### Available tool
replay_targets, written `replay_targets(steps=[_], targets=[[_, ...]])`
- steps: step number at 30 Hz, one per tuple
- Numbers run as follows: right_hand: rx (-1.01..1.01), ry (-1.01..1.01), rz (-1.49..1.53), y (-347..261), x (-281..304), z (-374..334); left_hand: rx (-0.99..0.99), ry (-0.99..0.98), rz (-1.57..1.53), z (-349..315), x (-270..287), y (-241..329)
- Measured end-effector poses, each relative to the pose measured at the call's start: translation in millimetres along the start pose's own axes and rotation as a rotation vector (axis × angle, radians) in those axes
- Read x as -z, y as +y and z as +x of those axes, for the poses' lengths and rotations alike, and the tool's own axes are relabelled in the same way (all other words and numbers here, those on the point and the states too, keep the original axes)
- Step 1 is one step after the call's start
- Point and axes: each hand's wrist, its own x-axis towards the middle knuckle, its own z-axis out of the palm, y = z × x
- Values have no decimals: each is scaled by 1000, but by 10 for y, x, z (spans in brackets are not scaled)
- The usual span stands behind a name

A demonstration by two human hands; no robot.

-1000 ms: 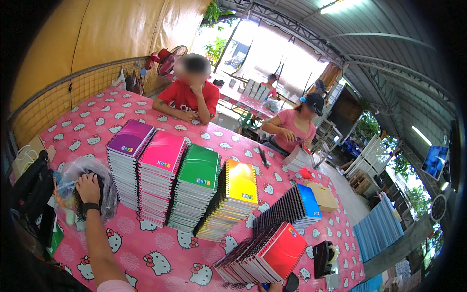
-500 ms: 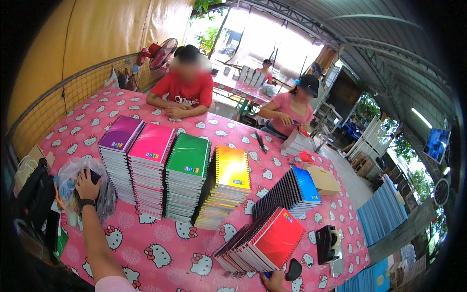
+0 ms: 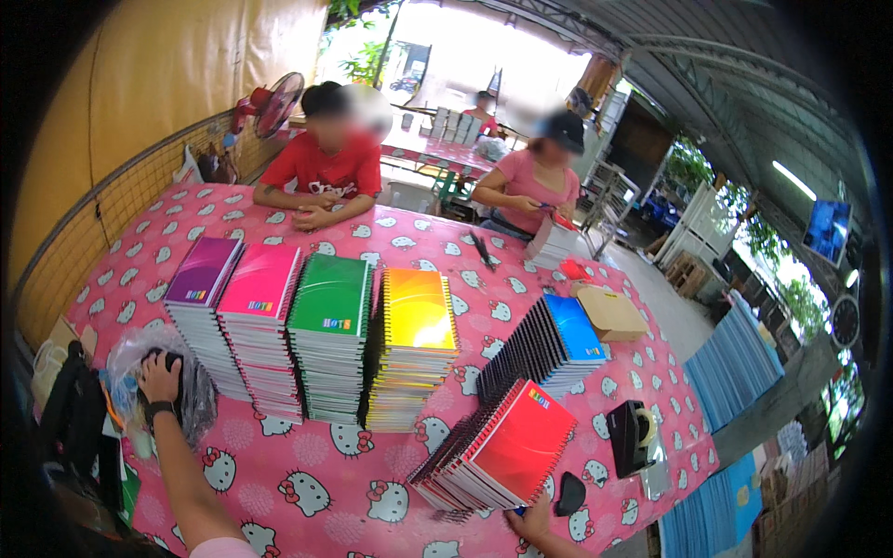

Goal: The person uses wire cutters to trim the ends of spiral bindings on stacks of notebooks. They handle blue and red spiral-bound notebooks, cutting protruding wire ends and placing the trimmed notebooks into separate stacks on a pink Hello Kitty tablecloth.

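My left hand (image 3: 160, 379) lies with spread fingers on a dark object (image 3: 174, 363) at a clear plastic bag (image 3: 200, 395) on the table's left side. How firmly it presses there does not show. Beside the lower edge of a leaning stack of red spiral notebooks (image 3: 521, 442), my right hand (image 3: 535, 523) is closed on a small blue object (image 3: 516, 511), mostly hidden by the fingers. Upright piles of purple (image 3: 200, 274), pink (image 3: 259, 284), green (image 3: 327, 298) and yellow notebooks (image 3: 414, 312) stand in a row between my hands. Blue notebooks (image 3: 572, 330) lean behind the red ones.
A black computer mouse-shaped item (image 3: 570, 493) and a tape dispenser (image 3: 630, 439) lie right of the red stack. Farther back is a brown cardboard piece (image 3: 611, 313). Two people sit across the pink patterned table (image 3: 307, 488), one handling a paper stack (image 3: 553, 244). Black bags crowd the left edge.
The whole view has shifted slightly, so the stacks appear farther left. More of my right hand shows by the red notebooks. My left hand stays at the plastic bag.
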Motion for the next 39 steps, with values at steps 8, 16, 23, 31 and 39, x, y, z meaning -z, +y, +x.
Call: replay_targets(steps=[8,16,23,31,39], targets=[[-64,14,24,-134,29,124,-3,176,115,186,-24,-45],[-81,27,37,-98,82,53,-32,16,51,-56,-73,134],[-80,1,21,-131,133,37,-325,-129,150,-807,516,625],[-110,-5,29,-84,28,14,-136,8,-506,-2398,2,296],[-81,37,77,-70,82,7,-522,-56,-193,-4017,85,1135]])
